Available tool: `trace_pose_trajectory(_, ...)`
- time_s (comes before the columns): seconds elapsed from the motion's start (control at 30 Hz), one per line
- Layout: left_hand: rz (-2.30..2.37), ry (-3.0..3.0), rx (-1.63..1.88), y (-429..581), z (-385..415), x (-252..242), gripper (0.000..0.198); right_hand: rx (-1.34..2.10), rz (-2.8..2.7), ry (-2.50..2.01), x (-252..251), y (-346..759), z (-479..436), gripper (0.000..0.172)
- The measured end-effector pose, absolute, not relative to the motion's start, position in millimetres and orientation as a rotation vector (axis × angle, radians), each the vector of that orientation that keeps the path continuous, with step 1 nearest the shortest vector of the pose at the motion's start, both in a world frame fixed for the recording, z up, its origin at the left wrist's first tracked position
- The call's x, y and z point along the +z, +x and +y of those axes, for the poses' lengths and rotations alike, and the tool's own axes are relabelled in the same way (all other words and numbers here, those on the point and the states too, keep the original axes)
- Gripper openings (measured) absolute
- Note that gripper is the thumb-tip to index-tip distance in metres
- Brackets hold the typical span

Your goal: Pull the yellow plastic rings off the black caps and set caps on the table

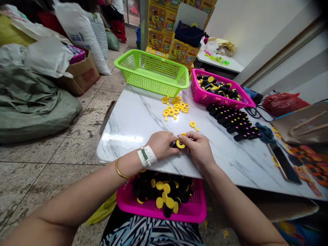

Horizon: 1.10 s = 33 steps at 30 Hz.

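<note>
Near the table's front edge, my left hand (162,145) is closed around a small black plastic piece (174,145), mostly hidden by the fingers. Over its end sits a yellow plastic ring (180,145), with a pink spot showing in the hole. My right hand (199,147) pinches the ring's edge between thumb and fingers. Just beyond lies a single yellow ring with a tab (193,124), and farther back a loose pile of similar yellow rings (176,110). Below my wrists, a pink basket (161,216) holds black pieces with yellow round ends.
A green basket (153,89) stands at the table's far edge, beside a pink basket (222,102) of black and yellow pieces. Rows of black pieces (232,121) stand at the right. A phone (284,164) and a brown bag (302,123) lie farther right. Sacks (36,102) fill the left floor.
</note>
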<state>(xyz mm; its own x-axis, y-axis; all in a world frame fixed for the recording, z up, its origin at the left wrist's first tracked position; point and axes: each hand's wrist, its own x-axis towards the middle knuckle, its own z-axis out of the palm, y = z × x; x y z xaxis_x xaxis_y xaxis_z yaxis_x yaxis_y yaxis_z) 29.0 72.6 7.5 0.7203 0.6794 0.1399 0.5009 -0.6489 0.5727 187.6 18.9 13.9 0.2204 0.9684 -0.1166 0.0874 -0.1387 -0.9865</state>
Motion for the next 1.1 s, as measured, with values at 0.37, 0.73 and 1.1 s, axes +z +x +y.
trace_pose_trajectory(0.37,1.026,2.415,0.393,28,66,12,0.029,1.187,-0.967,-1.354,2,186,13,0.032)
trace_pose_trajectory(0.73,1.155,2.394,0.406,31,59,17,0.031,1.136,-1.091,-1.371,7,182,13,0.032)
trace_pose_trajectory(1.1,0.847,1.375,0.247,38,64,24,0.031,1.154,-1.170,-1.388,7,186,7,0.032)
